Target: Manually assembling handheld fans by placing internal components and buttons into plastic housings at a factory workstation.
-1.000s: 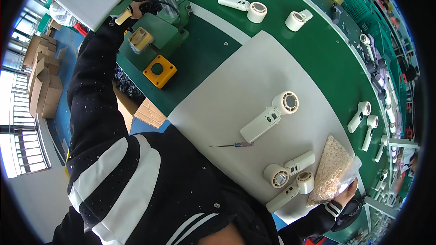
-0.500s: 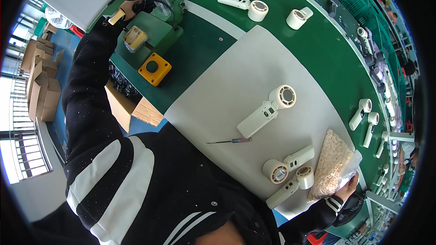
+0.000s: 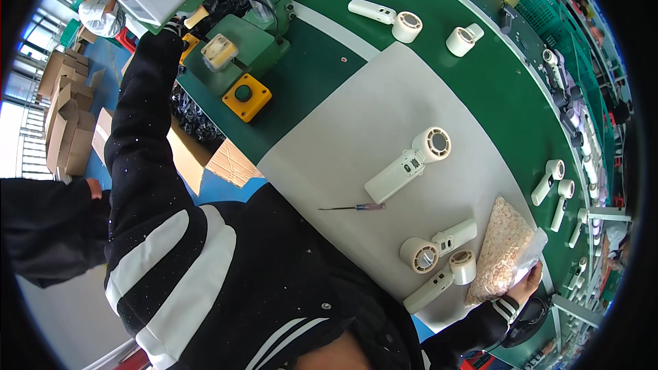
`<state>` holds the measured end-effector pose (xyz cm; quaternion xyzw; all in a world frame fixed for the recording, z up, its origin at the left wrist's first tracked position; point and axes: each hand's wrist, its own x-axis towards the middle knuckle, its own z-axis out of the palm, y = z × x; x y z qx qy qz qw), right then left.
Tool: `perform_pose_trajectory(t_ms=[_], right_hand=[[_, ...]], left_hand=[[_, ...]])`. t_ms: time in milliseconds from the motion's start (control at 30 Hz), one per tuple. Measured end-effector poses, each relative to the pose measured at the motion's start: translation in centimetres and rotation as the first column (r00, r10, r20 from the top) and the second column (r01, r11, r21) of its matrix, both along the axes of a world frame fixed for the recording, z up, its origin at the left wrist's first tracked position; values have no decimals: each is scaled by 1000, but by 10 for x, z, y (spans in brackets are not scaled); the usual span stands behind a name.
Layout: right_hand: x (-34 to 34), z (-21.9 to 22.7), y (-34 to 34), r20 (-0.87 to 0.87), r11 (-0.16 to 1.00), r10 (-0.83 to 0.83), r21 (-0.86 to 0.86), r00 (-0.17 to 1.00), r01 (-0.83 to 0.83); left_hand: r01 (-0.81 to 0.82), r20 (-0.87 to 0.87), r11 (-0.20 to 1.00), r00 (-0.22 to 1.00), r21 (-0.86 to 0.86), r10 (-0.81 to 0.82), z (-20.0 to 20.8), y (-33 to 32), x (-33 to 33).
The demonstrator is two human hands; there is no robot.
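Note:
At the right, my right hand (image 3: 528, 284) is closed on the edge of a clear plastic bag (image 3: 502, 250) filled with small tan pieces. My left arm stretches to the upper left, where a white box on the green machine (image 3: 236, 38) hides the hand. Close by its cuff is a cream peg-like handle (image 3: 197, 18). On the grey mat (image 3: 329, 130) lies a white handheld fan (image 3: 411, 163) with a round head. A screwdriver (image 3: 356, 207) with a clear purplish handle rests below it. Two more fans (image 3: 428, 291) (image 3: 439, 245) lie beside the bag.
A yellow box with a dark green button (image 3: 247, 97) stands by the machine. More fans (image 3: 462, 40) lie on the green bench at the back and right. Below left, an open carton (image 3: 186, 157) holds black parts. Another person's dark sleeve (image 3: 51, 233) shows at the left edge.
My left hand has gone from beside the machine to behind the white box. A dark sleeve and another person have come into view at the left. The view has shifted slightly.

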<state>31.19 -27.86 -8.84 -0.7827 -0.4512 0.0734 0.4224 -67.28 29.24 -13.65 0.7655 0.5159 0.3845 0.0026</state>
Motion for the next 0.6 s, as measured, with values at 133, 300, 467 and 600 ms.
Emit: perform_pose_trajectory(t_ms=[133,300,467,600], right_hand=[[0,-3,1,25,1000,-4,15,1000,4],[-8,-1,5,35,999,-9,31,999,8],[-18,5,9,60,999,1,34,998,-3],[-22,4,10,100,997,22,65,995,-29]], left_hand=[[-118,-103,987,986,109,129,22,-13,-35],[-242,-220,934,928,262,302,42,-43,-40],[-337,-310,839,817,427,486,53,-92,-13],[-291,225,946,940,145,255,75,-154,56]])
